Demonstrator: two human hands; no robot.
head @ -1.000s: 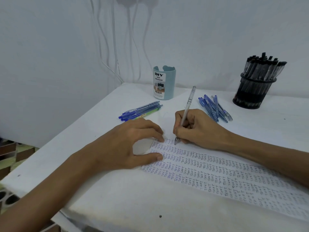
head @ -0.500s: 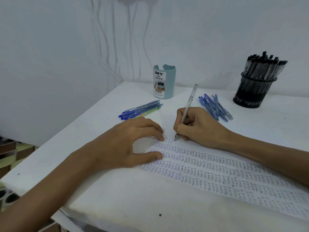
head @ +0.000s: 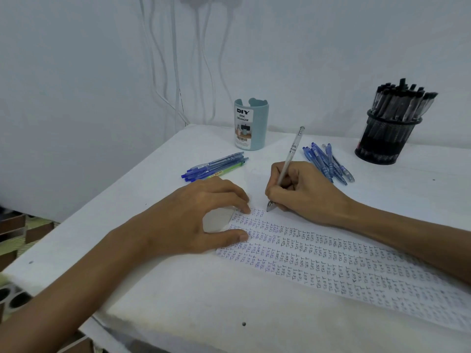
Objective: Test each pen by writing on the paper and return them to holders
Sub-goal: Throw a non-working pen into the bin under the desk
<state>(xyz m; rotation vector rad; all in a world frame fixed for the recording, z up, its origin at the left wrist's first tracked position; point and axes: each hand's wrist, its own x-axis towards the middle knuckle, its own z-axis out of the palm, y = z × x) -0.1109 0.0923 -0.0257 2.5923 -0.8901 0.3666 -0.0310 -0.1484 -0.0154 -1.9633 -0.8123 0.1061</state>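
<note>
The right hand [head: 303,192] pinches a clear pen [head: 290,159], tilted away, its tip on the paper [head: 331,263] near the middle of the tabletop [head: 204,301]. The left hand [head: 193,217] arches, its spread fingertips and thumb pressing the paper's left end.

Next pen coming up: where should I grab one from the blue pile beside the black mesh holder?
Probably pinch the outermost pen on the right edge of the blue pile, mid-barrel, from above. The pens lie flat and fanned on the table, so only tops and that outer side are free. The right hand is nearest but holds the clear pen.
</note>
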